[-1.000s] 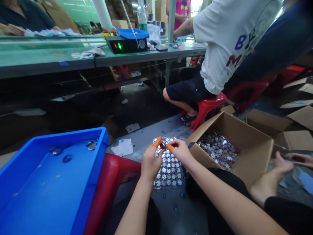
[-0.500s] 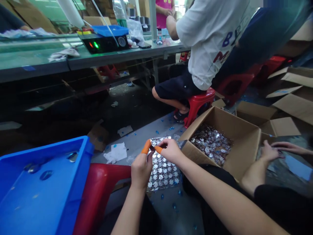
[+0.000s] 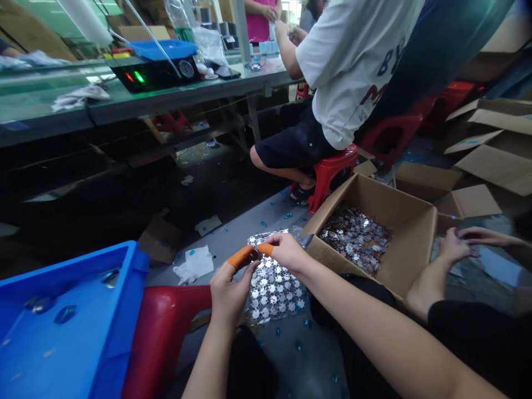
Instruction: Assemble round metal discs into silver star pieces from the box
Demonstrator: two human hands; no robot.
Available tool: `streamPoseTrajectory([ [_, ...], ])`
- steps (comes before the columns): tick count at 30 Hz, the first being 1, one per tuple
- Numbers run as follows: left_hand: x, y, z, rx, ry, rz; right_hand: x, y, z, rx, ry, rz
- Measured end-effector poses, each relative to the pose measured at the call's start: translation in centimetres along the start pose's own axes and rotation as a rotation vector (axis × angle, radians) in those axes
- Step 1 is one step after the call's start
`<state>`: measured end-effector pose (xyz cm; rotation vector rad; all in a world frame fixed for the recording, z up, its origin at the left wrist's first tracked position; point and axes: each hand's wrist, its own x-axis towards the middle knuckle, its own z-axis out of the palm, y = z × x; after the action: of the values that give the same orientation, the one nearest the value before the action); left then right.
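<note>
My left hand [image 3: 228,282] and my right hand [image 3: 286,250] meet above a silver patterned sheet [image 3: 274,288] that lies on the floor. Both wear orange finger cots. Their fingertips pinch a small dark piece [image 3: 254,255] between them; what it is I cannot make out. A blue tray [image 3: 70,354] with a few glass gems stands at my left on a red stool [image 3: 160,332]. An open cardboard box [image 3: 409,252] full of shiny silver pieces sits just right of my right hand.
A person in a white shirt sits on a red stool [image 3: 332,169] ahead. Another person's hands [image 3: 461,244] work at the right. A long green workbench [image 3: 124,100] carries a black device with lights. Flattened cartons [image 3: 490,160] and scattered blue gems lie on the floor.
The view has swung, so everything sits further left in frame. My hands have stayed pinched together over the sheet, with the left thumb now lying more level.
</note>
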<state>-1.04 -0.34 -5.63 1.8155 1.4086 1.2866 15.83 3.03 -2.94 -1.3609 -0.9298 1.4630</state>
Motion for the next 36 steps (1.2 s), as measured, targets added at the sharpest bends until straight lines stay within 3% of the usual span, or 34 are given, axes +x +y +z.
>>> streamPoseTrajectory([
  [3, 0.0, 0.1, 0.2, -0.077, -0.021, -0.039, 0.4, 0.1, -0.1, 0.007, -0.032, 0.006],
  [12, 0.7, 1.9, 0.2, -0.39, 0.221, -0.301, 0.2, -0.7, -0.5, 0.102, -0.43, -0.101],
  [18, 0.6, 2.0, 0.1, -0.285, 0.251, -0.297, 0.4, -0.4, -0.1, 0.09, -0.417, -0.158],
  [22, 0.2, 1.2, 0.1, -0.142, 0.22, -0.232, 0.5, -0.2, -0.3, 0.119, -0.404, -0.083],
  [27, 0.1, 0.7, -0.4, 0.06, 0.188, 0.025, 1.1, -0.3, -1.0, 0.205, -0.473, 0.044],
  [30, 0.2, 1.1, -0.7, 0.028, 0.146, 0.138, 1.4, -0.3, -1.4, 0.271, -0.517, 0.121],
  [36, 0.3, 1.2, -1.2, -0.029, 0.078, 0.216, 1.8, 0.3, -1.9, 0.359, -0.637, 0.263],
])
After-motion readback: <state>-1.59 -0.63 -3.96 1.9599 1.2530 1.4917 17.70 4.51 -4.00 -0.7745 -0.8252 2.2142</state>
